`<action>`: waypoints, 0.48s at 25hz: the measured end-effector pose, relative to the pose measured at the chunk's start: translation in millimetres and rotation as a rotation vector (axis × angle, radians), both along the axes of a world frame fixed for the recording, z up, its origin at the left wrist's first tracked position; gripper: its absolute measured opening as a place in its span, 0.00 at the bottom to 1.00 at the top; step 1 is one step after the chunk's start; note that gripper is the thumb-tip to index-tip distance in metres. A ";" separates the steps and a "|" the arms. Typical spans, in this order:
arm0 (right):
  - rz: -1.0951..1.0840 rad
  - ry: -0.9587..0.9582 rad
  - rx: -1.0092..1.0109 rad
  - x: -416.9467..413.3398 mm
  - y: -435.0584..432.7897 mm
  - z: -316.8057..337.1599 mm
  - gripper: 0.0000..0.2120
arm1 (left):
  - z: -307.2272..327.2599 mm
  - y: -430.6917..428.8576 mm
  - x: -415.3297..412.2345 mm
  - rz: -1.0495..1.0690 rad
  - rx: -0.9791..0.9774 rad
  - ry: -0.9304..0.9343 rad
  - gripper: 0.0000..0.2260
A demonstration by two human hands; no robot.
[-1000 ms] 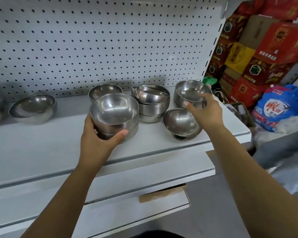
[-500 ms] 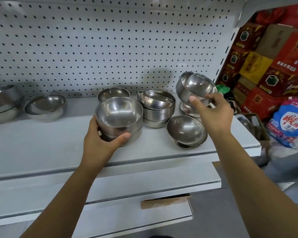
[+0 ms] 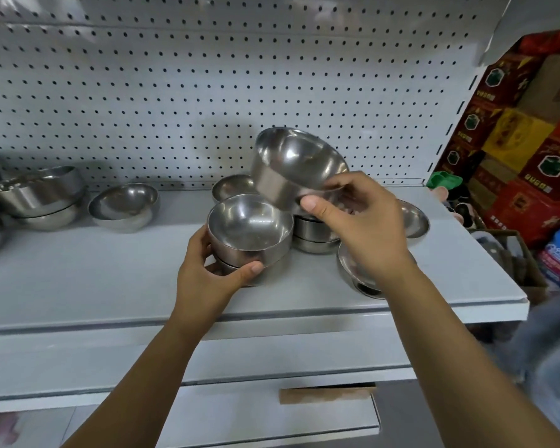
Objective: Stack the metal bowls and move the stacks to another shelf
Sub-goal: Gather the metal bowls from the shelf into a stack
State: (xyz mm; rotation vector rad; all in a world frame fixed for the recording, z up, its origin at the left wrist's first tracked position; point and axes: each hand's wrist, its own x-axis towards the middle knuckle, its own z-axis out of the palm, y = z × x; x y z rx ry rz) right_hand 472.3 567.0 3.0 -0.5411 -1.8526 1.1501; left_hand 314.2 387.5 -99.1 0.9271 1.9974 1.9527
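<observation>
My left hand [image 3: 204, 279] clamps fingers round the stack [image 3: 249, 237] on the shelf [image 3: 110, 279], steadying it. Right hand [image 3: 359, 221] grips a tilted bowl [image 3: 291, 166] above, angled to nest.

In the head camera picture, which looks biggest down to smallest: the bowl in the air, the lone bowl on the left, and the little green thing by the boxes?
1. Bowl in the air, held by the right hand; nearer the camera, which may flatter it.
2. Lone bowl on the left.
3. Green thing, clearly smallest and partly hidden.
</observation>
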 end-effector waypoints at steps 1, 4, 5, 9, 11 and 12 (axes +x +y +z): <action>0.044 -0.015 0.007 -5.5 -6.5 -3.5 0.21 | -0.4 -1.2 0.1 0.008 0.001 -0.001 0.44; 0.070 -0.094 0.141 -15.6 -20.6 -13.1 0.24 | -0.3 -1.9 1.7 0.008 -0.005 0.010 0.43; 0.068 -0.120 0.191 -17.7 -23.5 -14.6 0.24 | -0.4 -2.0 1.9 0.015 -0.006 0.012 0.44; 0.109 -0.193 0.325 -23.3 -25.3 -18.9 0.26 | -1.4 -2.6 1.9 0.024 -0.007 0.010 0.46; 0.105 -0.235 0.346 -24.4 -22.2 -19.1 0.29 | -1.8 -3.3 1.8 0.021 -0.008 0.006 0.45; 0.104 -0.252 0.356 -24.6 -20.3 -19.9 0.31 | -1.6 -3.3 1.6 0.016 -0.011 0.005 0.45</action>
